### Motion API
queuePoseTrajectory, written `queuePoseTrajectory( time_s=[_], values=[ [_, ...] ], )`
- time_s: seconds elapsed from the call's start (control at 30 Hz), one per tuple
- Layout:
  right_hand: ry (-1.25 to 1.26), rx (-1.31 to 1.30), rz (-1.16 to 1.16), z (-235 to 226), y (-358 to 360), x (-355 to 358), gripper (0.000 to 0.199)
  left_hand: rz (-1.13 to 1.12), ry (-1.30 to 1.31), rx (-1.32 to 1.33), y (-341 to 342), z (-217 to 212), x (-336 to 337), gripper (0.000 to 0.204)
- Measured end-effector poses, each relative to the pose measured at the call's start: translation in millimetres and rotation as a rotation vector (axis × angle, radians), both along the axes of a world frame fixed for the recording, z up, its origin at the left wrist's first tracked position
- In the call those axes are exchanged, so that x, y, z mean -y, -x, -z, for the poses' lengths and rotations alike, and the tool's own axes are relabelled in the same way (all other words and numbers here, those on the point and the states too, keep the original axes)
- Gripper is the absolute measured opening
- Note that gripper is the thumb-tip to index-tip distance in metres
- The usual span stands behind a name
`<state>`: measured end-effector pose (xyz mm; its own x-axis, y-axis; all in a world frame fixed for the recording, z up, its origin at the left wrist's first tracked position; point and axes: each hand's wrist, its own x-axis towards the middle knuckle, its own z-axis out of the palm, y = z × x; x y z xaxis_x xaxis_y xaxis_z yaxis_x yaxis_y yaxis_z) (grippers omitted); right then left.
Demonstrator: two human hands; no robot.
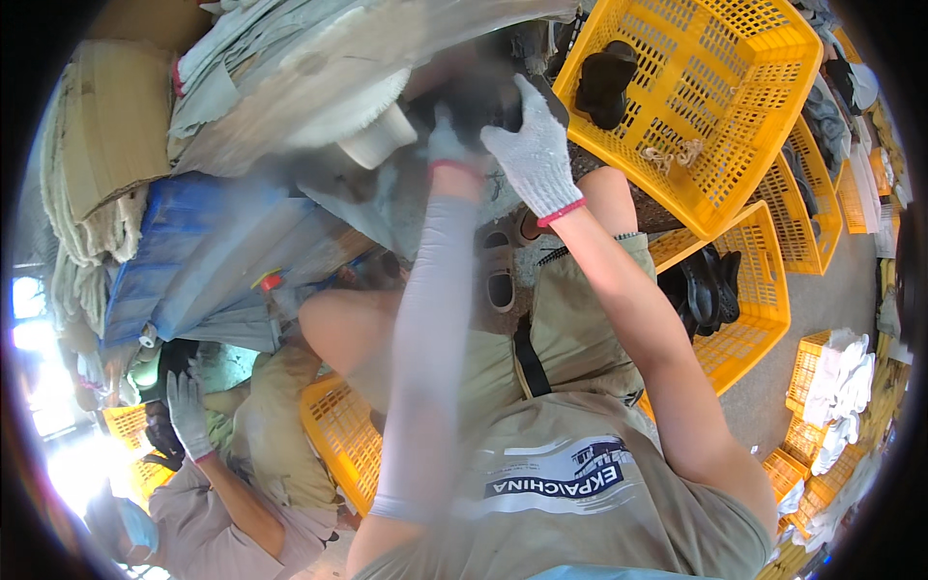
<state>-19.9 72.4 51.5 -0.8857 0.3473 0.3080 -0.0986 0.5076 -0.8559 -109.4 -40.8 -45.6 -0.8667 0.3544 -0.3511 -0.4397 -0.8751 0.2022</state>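
My left hand, in a white knit glove with a red cuff, is smeared by motion, its thumb against a dark blurred object. A pale sleeve covers that forearm. From the other side my right hand, in a matching glove, grips the same object between thumb and fingers. Blur hides the object's shape and kind. A white, round, thick-edged wheel sits just left of my hands, beneath a sheet-like cover. Whether the object touches the wheel, I cannot tell.
A yellow crate at the upper right holds a black shoe. Below it, another yellow crate contains several black shoes. Cardboard and cloth are stacked at left. A co-worker's gloved hand is at lower left.
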Motion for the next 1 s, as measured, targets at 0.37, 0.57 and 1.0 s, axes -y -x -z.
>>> queuePoseTrajectory(
  time_s=[0.37, 0.57, 1.0],
  values=[
    [0.000, 0.210, -0.332, 12.4, 60.2, 7.6, 0.048, -0.106, 2.097, -0.575, -44.9, 11.7, 96.5, 0.059],
    [-0.104, 0.196, -0.323, -7.3, 49.7, 22.5, 0.070, 0.072, 1.978, -0.772, -64.0, -33.1, 71.5, 0.043],
    [-0.129, -0.087, 0.014, -2.7, -65.0, -1.5, 0.080, -0.163, 0.386, 0.117, -24.7, -25.5, -5.1, 0.047]
  ],
)
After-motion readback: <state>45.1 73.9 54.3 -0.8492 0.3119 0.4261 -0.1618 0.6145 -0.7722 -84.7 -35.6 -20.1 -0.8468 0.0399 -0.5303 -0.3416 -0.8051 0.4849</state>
